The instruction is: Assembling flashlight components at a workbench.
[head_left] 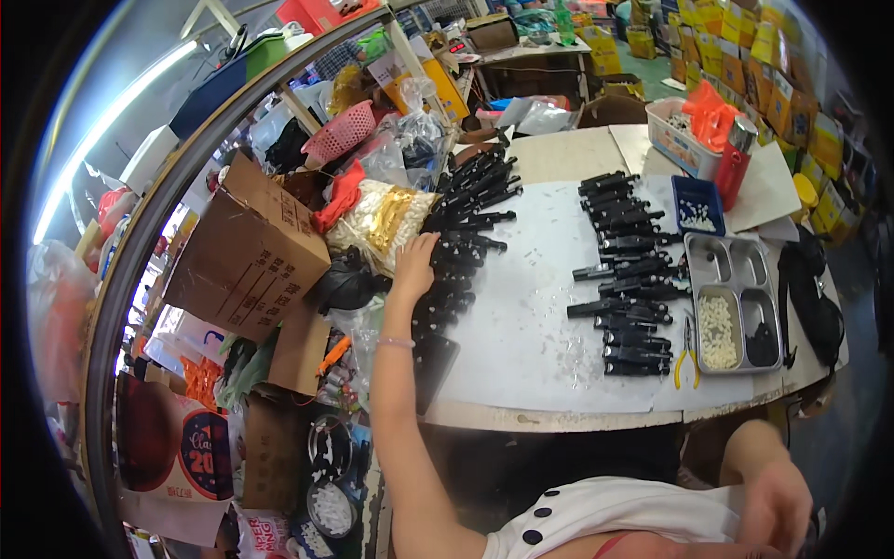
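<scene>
My left hand (415,267) reaches to the left edge of a heap of slim black plastic pieces (470,191). Its fingers are bent together at the heap, beside a clear bag of white bits (382,219); whatever they grip is hidden. A second row of such black pieces (636,270) lies across the white sheet (531,326), to the right of the heap. Low at the right, my right hand (780,503) is close to my body and smeared by motion, so its fingers cannot be made out.
Yellow-handled pliers (687,359) lie beside a metal compartment tray (736,240) holding white and black small parts. A blue bin (697,203), a red flask (736,166) and a white basket (666,140) stand farther back. A cardboard box (247,247) crowds the left.
</scene>
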{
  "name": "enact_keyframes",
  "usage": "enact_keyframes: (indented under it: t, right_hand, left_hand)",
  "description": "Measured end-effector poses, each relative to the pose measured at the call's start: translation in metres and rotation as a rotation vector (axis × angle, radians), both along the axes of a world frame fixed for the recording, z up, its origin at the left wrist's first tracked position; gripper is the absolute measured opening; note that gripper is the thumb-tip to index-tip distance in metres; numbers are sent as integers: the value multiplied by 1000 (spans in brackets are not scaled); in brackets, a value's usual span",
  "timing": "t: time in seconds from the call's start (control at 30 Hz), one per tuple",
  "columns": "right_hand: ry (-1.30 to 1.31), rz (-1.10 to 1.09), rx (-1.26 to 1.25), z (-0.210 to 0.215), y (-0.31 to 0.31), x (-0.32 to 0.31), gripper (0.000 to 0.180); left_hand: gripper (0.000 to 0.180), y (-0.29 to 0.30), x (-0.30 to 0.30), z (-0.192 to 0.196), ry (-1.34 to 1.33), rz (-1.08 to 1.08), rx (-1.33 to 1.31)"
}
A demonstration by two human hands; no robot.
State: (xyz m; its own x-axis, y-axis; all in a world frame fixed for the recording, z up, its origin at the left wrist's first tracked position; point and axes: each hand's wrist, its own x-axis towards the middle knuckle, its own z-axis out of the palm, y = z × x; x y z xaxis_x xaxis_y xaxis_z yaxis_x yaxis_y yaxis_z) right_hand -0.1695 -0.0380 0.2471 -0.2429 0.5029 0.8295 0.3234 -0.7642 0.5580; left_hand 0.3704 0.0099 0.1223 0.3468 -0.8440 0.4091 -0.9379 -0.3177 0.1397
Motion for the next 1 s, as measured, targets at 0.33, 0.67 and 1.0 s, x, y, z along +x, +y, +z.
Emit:
enact_keyframes:
  t: [0.33, 0.67, 1.0]
  right_hand:
    - [787, 19, 791, -113, -22, 66, 51]
    - [959, 54, 753, -145, -35, 113, 35]
    - [1039, 43, 720, -155, -29, 122, 21]
  left_hand:
    - [99, -60, 69, 2, 164, -49, 1076]
    - [68, -24, 62, 3, 105, -330, 616]
    - [47, -15, 36, -8, 28, -356, 289]
